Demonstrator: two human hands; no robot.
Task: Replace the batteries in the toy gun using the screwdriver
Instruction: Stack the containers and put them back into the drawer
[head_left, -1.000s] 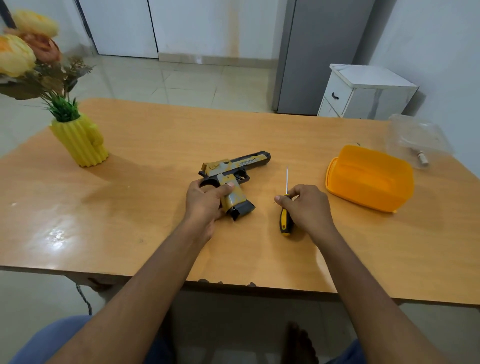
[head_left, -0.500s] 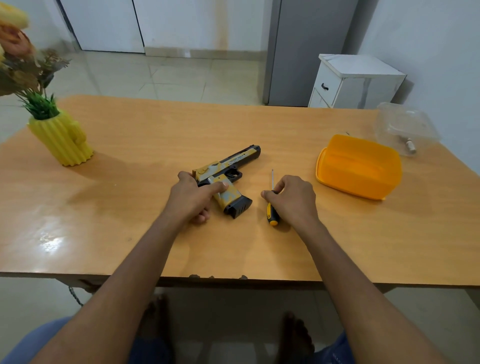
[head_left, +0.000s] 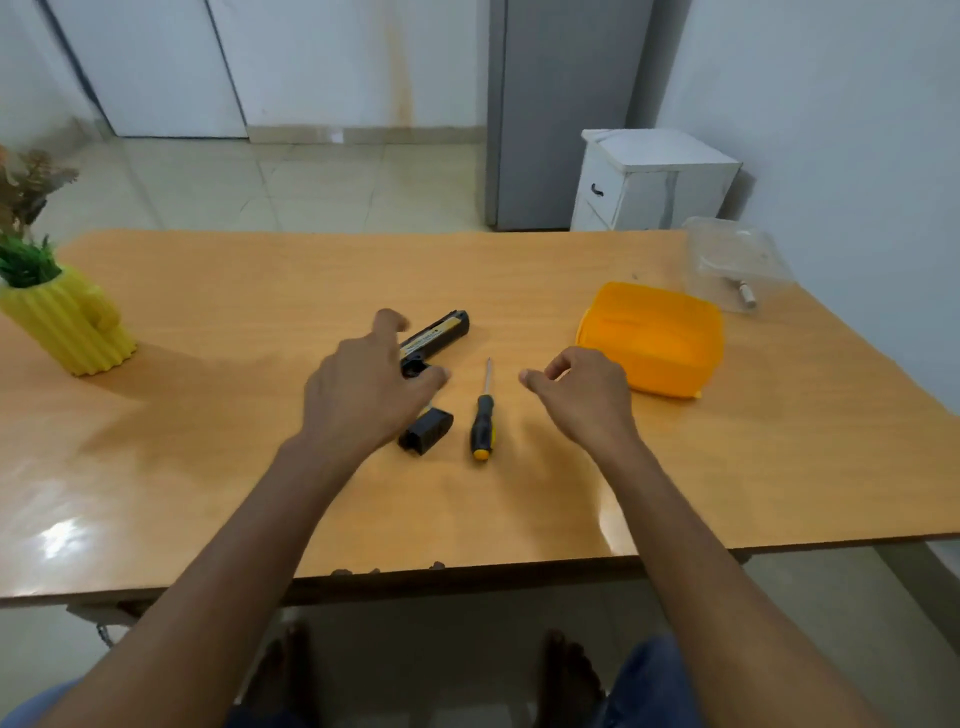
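From the head camera, a wooden table fills most of the picture. The toy gun lies flat near the middle of it. Its dark barrel points up and to the right, and the black end of its handle pokes out lower down.

The left hand is above the gun and covers its middle. The fingers are spread out and loose, and they are not wrapped around anything. I cannot tell if the hand touches the gun or just floats over it.

The screwdriver lies on the table just to the right of the gun. Its thin metal tip points away from the person. Its black and yellow handle points back toward them.

The right hand is just to the right of the screwdriver and does not touch it. Its fingers are softly bent and hold nothing.

An orange box sits farther right. Behind that is a clear plastic box with something small inside. A yellow ribbed pot with a plant stands at the far left edge of the table.
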